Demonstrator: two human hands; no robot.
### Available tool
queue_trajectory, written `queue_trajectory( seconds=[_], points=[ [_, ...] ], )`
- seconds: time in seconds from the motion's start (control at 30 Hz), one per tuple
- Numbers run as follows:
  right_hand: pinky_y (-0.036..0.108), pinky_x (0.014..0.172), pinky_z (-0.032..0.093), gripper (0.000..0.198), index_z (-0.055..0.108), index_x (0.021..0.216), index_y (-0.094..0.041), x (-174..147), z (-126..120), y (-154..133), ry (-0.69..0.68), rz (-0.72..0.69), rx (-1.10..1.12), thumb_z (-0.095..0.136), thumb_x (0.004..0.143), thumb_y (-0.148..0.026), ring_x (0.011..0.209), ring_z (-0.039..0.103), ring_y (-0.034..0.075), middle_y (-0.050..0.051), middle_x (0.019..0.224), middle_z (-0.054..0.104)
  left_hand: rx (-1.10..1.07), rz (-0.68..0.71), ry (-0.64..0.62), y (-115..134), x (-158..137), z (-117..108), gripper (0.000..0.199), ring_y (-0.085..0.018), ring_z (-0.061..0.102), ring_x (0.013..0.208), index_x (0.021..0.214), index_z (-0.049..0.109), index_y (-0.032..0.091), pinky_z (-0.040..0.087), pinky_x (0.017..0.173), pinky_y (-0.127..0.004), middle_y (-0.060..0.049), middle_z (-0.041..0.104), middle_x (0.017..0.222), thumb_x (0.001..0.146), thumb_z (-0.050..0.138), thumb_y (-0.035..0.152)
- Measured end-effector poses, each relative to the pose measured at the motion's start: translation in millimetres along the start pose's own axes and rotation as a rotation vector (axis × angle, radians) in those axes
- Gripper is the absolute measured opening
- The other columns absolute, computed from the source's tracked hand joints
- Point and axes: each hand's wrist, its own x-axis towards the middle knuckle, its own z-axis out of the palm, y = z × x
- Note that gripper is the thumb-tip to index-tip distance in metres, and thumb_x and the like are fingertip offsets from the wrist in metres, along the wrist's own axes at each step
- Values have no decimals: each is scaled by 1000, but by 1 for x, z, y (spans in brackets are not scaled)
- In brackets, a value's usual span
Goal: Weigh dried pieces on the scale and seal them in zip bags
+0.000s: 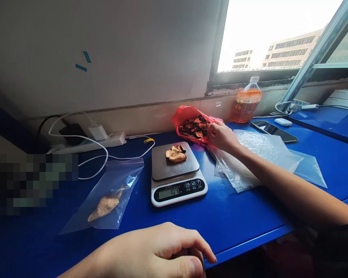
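My right hand (222, 135) is at the right side of a red plastic bag (181, 112) filled with dark dried slices (198, 125). Its fingers are curled closed against the slices and bag edge; whatever they pinch is hidden. My left hand (165, 251) hovers low at the desk's front edge, fingers loosely bent, thumb apart, nothing visible in it. Between the hands and the wall stands a digital kitchen scale (176, 193), its display seeming to read 10.9. Dried slices (176, 153) lie on its metal plate.
A clear zip bag (124, 173) holding one slice (104, 206) lies left of the scale. Several clear bags (258, 150) are stacked beneath my right forearm. Behind are a drink bottle (246, 101), a phone (274, 131), an earbud case (283, 122) and a power strip (116, 139) with cables.
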Motion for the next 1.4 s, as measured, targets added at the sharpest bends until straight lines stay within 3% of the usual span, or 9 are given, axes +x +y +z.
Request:
queue_trajectory(
  seconds=[0.1,0.27,0.47,0.57,0.67,0.77,0.9,1.0,1.4],
  points=[
    [32,70,45,15,64,88,-19,1,1,0,28,28,64,50,82,-18,83,62,23,11,93,70,0,4,-6,-1,1,-1,34,-14,64,86,121,65,25,49,82,-23,0,73,105,90,51,22],
    [30,66,49,30,57,111,-14,3,2,0,74,83,187,48,83,-18,71,65,19,7,80,71,35,15,-16,-2,0,-2,31,-13,65,85,117,66,25,48,84,-23,1,72,103,90,51,21],
    [36,82,52,33,60,115,-15,5,-28,9,70,-48,193,54,83,-22,96,67,24,16,117,66,69,26,32,1,-2,-1,31,-12,65,84,115,68,24,48,82,-22,1,73,101,89,52,17],
    [35,79,52,15,68,90,-20,-1,-58,20,-61,-168,159,56,83,-25,87,67,23,8,97,71,95,-3,77,4,-3,1,33,-13,65,88,115,68,23,46,75,-19,0,74,104,88,52,14],
    [29,69,52,18,70,92,-24,-6,-74,33,-393,-281,70,53,86,-25,79,68,19,3,94,74,86,-16,36,6,-4,1,35,-14,65,88,116,69,21,46,71,-18,-2,74,105,86,54,11],
    [28,67,53,20,72,97,-25,-7,-69,40,-572,-299,-60,56,85,-25,80,69,20,3,99,75,66,-2,18,5,-4,1,35,-14,66,88,116,69,21,47,70,-18,-2,75,105,85,57,11],
    [30,77,54,28,72,107,-24,-3,-58,43,-557,-287,-97,65,79,-24,94,69,23,5,108,74,83,3,83,3,-2,1,35,-16,67,93,118,68,22,47,73,-19,-2,75,107,87,55,13],
    [31,83,54,35,70,113,-25,-2,-57,44,-550,-287,-117,66,78,-23,101,68,24,6,114,72,85,22,34,2,-1,0,36,-14,67,87,116,69,22,48,71,-18,-1,76,104,84,57,11],
    [28,66,48,12,69,90,-17,-3,-46,37,-559,-286,-241,66,78,-18,83,66,23,11,99,71,90,40,3,2,0,1,34,-13,66,81,116,68,21,48,71,-19,-2,76,102,85,55,13]
  ],
)
